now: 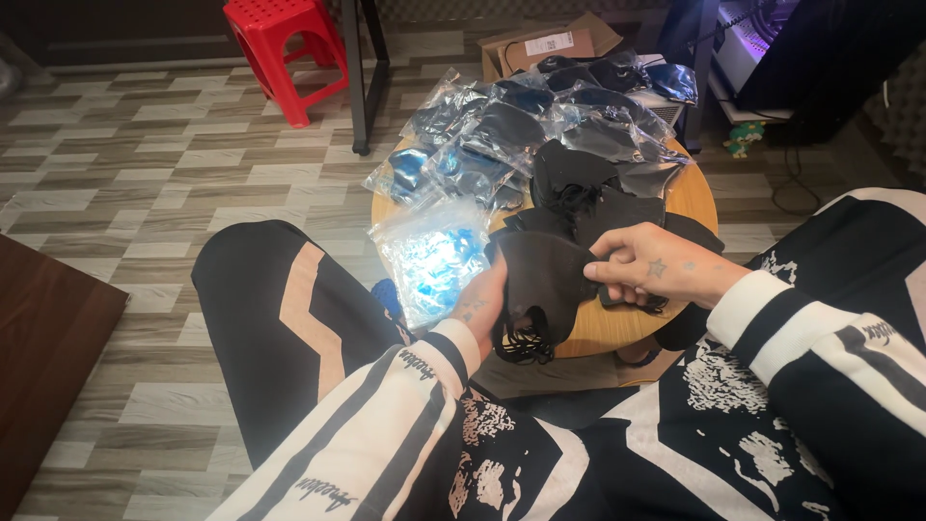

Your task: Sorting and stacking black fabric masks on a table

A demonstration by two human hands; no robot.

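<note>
Both hands, left hand (pixel 479 301) and right hand (pixel 644 267), pinched a limp, light black mask (pixel 542 275) by its edges, fingers pressed together.

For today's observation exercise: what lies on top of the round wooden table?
On the round wooden table lie clear bagged dark masks and a loose black mask pile. Most of the tabletop beneath them is covered.
</note>
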